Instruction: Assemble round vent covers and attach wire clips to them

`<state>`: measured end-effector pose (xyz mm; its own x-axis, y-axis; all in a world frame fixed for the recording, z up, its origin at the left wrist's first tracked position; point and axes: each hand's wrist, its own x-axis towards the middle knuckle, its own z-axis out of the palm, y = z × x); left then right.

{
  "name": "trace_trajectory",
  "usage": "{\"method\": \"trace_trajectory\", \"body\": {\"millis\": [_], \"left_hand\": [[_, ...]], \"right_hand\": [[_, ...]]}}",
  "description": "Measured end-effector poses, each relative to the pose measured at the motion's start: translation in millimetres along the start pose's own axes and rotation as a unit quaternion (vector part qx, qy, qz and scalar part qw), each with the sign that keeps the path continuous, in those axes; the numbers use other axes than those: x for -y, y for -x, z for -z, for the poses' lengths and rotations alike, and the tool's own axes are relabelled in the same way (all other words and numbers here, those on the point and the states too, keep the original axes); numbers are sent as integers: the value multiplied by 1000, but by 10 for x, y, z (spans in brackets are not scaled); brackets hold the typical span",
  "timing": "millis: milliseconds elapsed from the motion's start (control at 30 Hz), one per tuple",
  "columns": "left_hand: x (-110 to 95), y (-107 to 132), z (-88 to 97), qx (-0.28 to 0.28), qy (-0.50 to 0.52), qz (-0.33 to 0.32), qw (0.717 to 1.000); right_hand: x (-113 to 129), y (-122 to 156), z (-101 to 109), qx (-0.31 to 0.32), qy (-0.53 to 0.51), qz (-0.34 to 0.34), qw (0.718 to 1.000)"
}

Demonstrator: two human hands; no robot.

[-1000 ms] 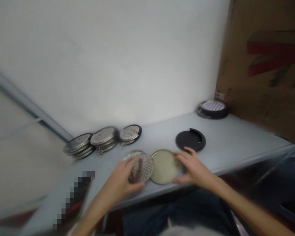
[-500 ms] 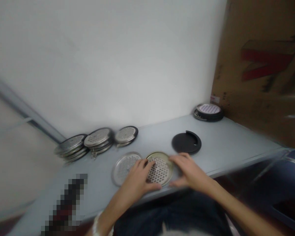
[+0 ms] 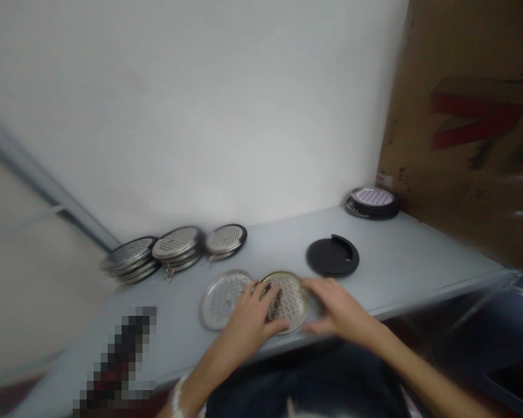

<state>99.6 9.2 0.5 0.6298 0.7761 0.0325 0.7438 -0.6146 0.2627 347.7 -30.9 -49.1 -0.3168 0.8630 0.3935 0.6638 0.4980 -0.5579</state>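
Two markings at the far right, neither readable: a small white label [image 3: 384, 179] too small to make out, and a blurred red angular print [image 3: 477, 119], both on a brown cardboard sheet [image 3: 462, 64]. Behind everything, a white wall [image 3: 178, 116]; below it, a pale grey table [image 3: 401, 255], its near left end covered by a pixelated patch [image 3: 117, 360].

Along the back of the table, three stacks of perforated metal discs [image 3: 177, 244], the rightmost with a black edge. Nearer, a loose perforated disc [image 3: 222, 299] lying flat, just beside a gold-rimmed perforated disc [image 3: 287, 299]. Over that second disc, the left hand [image 3: 248, 325], fingers spread across its surface, thumb near the lower rim. Against its right rim, the right hand [image 3: 337, 307], fingers lightly curved, not clenched. Firm grip or mere resting touch: impossible to tell for either hand. Farther right, a round black notched cover [image 3: 332, 257], then a dark stack with a pale slotted top [image 3: 372, 203] in the corner by the cardboard.
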Motion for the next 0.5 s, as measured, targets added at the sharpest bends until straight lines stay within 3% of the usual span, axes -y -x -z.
{"method": "trace_trajectory", "body": {"millis": [100,233,367,500], "left_hand": [[174,36,37,-51,24,-1,998],[558,116,208,-113,21,42,992],[839,184,372,-77,43,69,994],[859,122,390,-73,68,63,993]], "right_hand": [[5,3,5,-2,-2,2,1000],[23,2,21,0,6,1,1000],[27,3,21,-3,8,2,1000],[28,9,12,-4,6,-1,1000]]}}
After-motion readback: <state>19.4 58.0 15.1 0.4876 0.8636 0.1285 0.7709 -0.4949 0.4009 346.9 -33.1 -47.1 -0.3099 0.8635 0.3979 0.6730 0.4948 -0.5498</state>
